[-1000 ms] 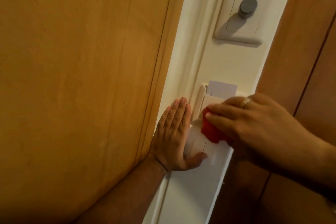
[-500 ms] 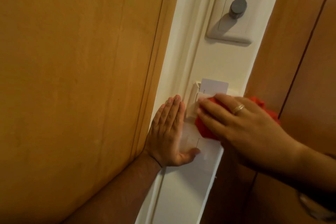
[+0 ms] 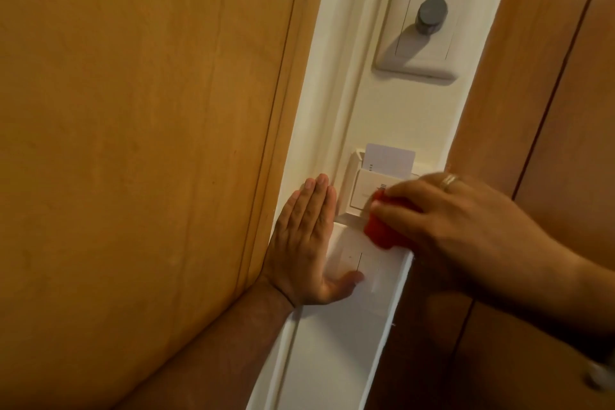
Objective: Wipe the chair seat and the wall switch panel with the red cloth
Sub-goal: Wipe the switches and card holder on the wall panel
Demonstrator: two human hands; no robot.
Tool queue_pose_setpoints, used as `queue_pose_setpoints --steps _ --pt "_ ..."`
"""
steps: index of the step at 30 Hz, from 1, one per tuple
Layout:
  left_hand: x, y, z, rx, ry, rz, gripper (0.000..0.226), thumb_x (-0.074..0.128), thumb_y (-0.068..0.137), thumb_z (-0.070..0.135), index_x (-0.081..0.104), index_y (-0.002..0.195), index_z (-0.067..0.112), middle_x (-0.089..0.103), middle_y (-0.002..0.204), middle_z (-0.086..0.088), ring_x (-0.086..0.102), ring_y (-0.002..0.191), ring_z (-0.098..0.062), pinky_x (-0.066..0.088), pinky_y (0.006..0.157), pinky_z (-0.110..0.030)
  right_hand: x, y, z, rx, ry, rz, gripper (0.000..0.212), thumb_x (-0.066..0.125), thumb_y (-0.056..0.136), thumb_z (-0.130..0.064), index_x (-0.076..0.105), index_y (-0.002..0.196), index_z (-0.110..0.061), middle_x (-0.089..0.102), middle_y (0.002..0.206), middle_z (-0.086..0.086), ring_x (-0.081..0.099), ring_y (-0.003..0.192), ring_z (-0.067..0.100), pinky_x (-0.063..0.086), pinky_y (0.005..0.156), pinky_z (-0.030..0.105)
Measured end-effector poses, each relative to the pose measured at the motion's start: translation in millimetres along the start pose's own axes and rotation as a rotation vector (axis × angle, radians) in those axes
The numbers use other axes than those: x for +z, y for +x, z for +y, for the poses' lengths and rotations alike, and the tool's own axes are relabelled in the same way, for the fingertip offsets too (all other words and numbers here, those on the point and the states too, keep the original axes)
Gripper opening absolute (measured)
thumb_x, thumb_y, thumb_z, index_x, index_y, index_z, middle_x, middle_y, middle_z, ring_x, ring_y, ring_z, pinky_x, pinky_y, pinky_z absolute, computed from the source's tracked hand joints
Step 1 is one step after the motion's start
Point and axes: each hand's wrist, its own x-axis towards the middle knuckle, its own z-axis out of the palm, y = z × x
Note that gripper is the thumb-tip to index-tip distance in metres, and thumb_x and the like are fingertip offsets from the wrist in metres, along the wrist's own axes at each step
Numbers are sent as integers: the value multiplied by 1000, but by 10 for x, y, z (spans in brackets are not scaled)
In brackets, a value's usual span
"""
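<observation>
My right hand [image 3: 466, 226] grips the bunched red cloth [image 3: 382, 228] and presses it against the white wall switch panel [image 3: 362, 263], at the seam between that panel and the key-card holder [image 3: 364, 191] above it. A white card [image 3: 389, 160] stands in the holder's slot. My left hand [image 3: 306, 240] lies flat with fingers together on the white wall strip just left of the switch panel, its thumb resting on the panel's lower part. No chair is in view.
A white dimmer plate with a grey round knob [image 3: 431, 18] sits higher on the wall strip. A large wooden door [image 3: 133, 143] fills the left side and wooden panelling [image 3: 549, 110] the right, leaving only a narrow white strip between them.
My right hand has slid the red cloth a little down and left, from over the card holder's face to its lower edge. My left hand stays flat in the same place.
</observation>
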Motion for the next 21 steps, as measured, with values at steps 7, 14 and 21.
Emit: queue_pose_setpoints --steps 7,14,21 --pt "15 -29 6 10 8 15 111 33 82 81 10 157 3 10 167 -16 13 155 -32 11 127 -43 3 -57 -32 -129 12 17 75 89 49 -26 62 118 -18 66 118 10 63 104 32 54 81 45" --pt "-18 -26 1 10 15 16 109 37 82 78 10 156 3 12 166 -17 12 155 -31 11 127 -42 46 -107 -45 -31 31 83 74 89 47 -24 64 116 -14 67 114 14 64 97 35 55 78 48" --pt "-18 11 -28 9 41 4 112 42 78 76 8 157 4 8 166 -15 10 156 -30 8 127 -41 75 -219 200 141 106 144 68 83 60 -22 59 123 -13 61 121 18 60 103 38 55 79 50"
